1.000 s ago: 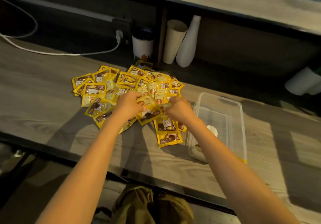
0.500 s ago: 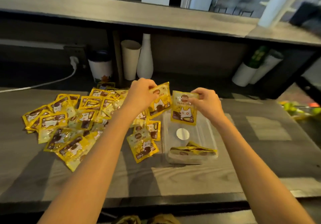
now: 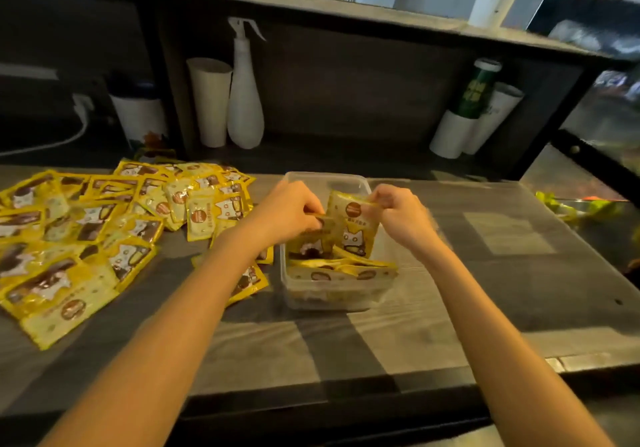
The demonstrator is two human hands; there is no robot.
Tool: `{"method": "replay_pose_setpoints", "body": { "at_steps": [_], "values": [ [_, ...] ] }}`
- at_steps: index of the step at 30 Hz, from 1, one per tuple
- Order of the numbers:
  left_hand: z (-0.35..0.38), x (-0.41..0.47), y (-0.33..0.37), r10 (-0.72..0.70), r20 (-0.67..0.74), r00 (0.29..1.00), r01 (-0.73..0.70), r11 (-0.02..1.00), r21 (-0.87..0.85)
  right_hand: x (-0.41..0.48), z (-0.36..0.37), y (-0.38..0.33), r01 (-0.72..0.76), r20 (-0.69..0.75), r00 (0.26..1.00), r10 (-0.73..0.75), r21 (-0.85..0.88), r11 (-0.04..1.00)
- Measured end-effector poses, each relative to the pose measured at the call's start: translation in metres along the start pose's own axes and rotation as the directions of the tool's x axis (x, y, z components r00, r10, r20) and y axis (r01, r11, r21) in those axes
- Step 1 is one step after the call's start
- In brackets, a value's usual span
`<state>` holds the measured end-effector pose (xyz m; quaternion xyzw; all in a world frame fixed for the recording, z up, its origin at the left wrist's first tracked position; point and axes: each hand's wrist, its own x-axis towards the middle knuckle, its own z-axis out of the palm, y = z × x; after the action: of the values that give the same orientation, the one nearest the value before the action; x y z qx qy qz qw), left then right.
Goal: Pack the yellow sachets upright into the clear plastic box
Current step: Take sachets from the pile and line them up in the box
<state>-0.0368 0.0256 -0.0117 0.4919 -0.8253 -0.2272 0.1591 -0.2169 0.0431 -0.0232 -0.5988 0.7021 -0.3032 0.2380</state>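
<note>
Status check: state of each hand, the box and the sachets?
left hand: grips lower sachet inside clear plastic box.
right hand: pinches raised sachet by its top edge.
raised sachet: upright, lower end inside box.
clear plastic box: open, partly filled.
loose sachets: lying flat left of box.

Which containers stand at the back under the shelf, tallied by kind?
Spray bottle: 1
Lidded cup: 1
Plain white cups: 3
Green can: 1
Total: 6
</note>
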Motion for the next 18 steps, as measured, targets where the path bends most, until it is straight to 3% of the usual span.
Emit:
{"method": "replay_pose_setpoints", "body": {
  "at_steps": [2, 12, 18],
  "values": [
    [0.01, -0.004, -0.003, 0.013, 0.047, 0.999, -0.015, 1.0, 0.025, -0.006, 0.003, 0.006, 0.032, 0.033, 0.999, -0.033, 0.03, 0.999],
    [0.015, -0.023, -0.007, 0.135, -0.001, 0.991, -0.135, 0.99, 0.049, -0.026, 0.0, 0.019, 0.239, 0.053, 0.97, -0.239, 0.005, 0.971],
    [0.01, -0.036, -0.001, 0.122, 0.14, 0.983, -0.13, 0.99, 0.047, -0.043, -0.004, 0.022, 0.272, 0.084, 0.958, -0.275, 0.041, 0.961]
  ]
}}
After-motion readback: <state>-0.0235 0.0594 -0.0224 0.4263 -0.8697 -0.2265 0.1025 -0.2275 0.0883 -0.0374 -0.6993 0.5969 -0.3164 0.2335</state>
